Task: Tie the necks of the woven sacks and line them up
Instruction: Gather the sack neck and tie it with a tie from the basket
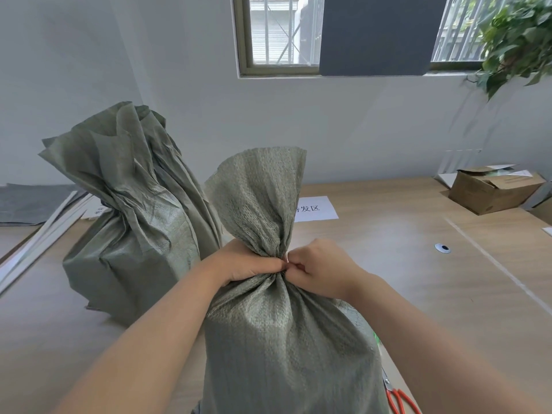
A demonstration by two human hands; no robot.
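Fingers [270, 262] of left hand [248, 264], right hand [321, 271] curled round near sack's [283, 339] neck; one other sack [131, 243] beside.

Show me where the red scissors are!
The red scissors lie on the table at the bottom right of the head view, just right of the near sack.

The nearer sack [286, 339] is coarse woven plastic cloth with a faint sheen and a pebbled weave. The farther sack [131, 234] is the same stuff, more creased. The table [418, 294] looks like smooth, matt pale wood, the box [490, 189] like matt brown cardboard.
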